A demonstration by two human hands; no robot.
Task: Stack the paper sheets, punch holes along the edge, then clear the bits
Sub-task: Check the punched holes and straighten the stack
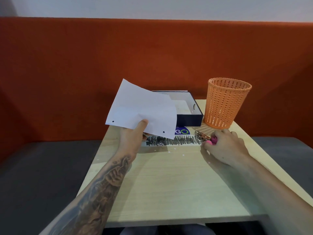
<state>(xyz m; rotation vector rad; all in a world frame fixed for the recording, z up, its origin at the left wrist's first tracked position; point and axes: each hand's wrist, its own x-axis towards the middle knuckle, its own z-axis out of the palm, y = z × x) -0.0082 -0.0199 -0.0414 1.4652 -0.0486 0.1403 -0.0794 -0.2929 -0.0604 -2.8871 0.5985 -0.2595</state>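
I count two hands in view, one left hand (133,136) and one right hand (223,145). Of the paper sheets (140,107) I make out two, fanned apart; any between them I cannot tell. Two punched holes (113,121). One hole punch (202,136), one orange basket (227,102), one dark box (189,119), one sticker (183,131), one scribbled strip (171,141), one table (169,184). The paper bits (183,155) are a scattered handful, too small to count exactly.
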